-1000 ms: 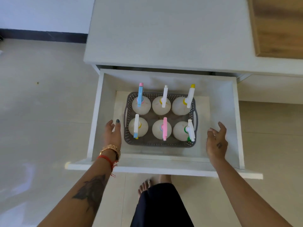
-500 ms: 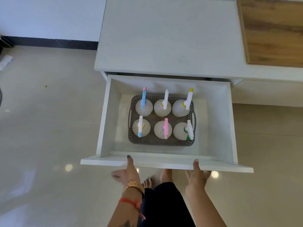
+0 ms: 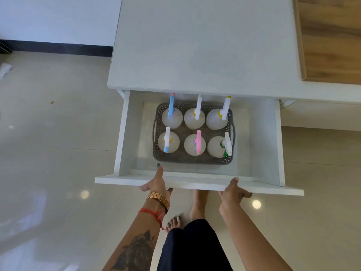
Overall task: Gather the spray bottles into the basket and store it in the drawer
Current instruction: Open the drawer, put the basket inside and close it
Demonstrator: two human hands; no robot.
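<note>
Grey plastic, the basket (image 3: 193, 159) sits inside the open drawer (image 3: 197, 182), holding all six spray bottles (image 3: 194, 146). We judge the tall nozzles at the basket's far side could catch the cabinet top (image 3: 205, 45) if pushed fast. Our left hand (image 3: 157, 184) and right hand (image 3: 231, 194) both clasp the drawer's front panel, thumbs over its top edge, fingers underneath.

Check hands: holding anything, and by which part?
Both the left hand and right hand grip the open drawer by its front panel's top edge.
</note>
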